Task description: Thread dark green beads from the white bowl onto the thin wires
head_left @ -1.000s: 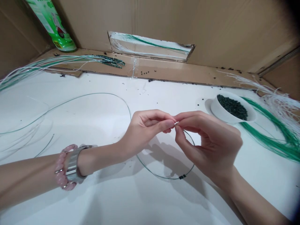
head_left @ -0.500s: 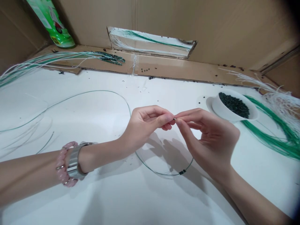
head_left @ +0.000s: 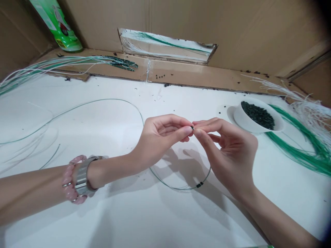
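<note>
Glossy white ceramic bowl (head_left: 248,120), matt corrugated cardboard wall (head_left: 232,34), smooth thin wire (head_left: 103,99)

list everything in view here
bowl: one, white, tilted on saucer, right
saucer: one, white, under bowl
beads: many, dark green, in bowl
strand bundles: two, green and white, right and upper left
wire: one, thin, pale green, looped on white surface
bottle: one, green, far corner
cardboard walls: brown, behind
tiny bead: one, dark, between fingertips
bracelet: one, pink, left wrist
metal wristband: one, silver, left wrist
left hand: one, pinching bead
right hand: one, pinching bead
</note>
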